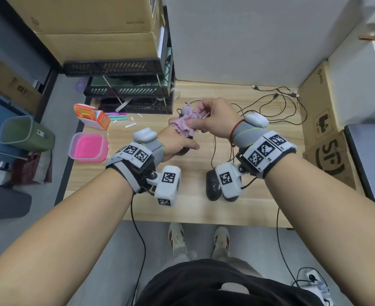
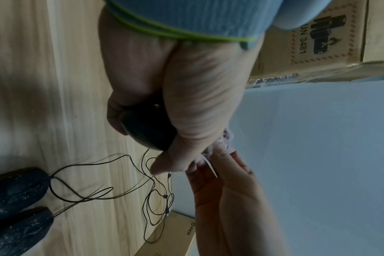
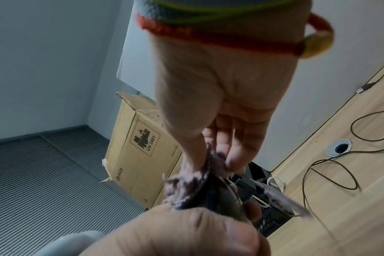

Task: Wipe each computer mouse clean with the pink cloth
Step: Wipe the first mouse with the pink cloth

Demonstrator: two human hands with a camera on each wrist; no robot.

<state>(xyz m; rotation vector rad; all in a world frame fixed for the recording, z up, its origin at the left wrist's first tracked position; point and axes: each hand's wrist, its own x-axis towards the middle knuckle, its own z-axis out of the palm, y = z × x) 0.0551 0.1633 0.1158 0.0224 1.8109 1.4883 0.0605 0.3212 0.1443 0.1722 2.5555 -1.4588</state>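
My left hand [image 1: 177,141] grips a black wired mouse [image 2: 147,128] above the wooden table [image 1: 191,208], thumb and fingers curled round its sides. The pink cloth [image 1: 185,123] lies over the front of that mouse, and my right hand [image 1: 210,120] pinches the cloth between thumb and fingers. In the right wrist view the cloth [image 3: 195,183] drapes over the mouse's dark body [image 3: 221,201]. Two more black mice [image 2: 18,207] lie side by side near the table's front edge, one mouse [image 1: 213,185] partly hidden behind my right wrist camera.
Tangled mouse cables [image 1: 270,104] spread across the back right of the table. A pink lidded container [image 1: 88,146], an orange and white box [image 1: 92,115] and stacked black trays [image 1: 124,89] stand at the left. Cardboard boxes [image 1: 323,120] stand at the right edge.
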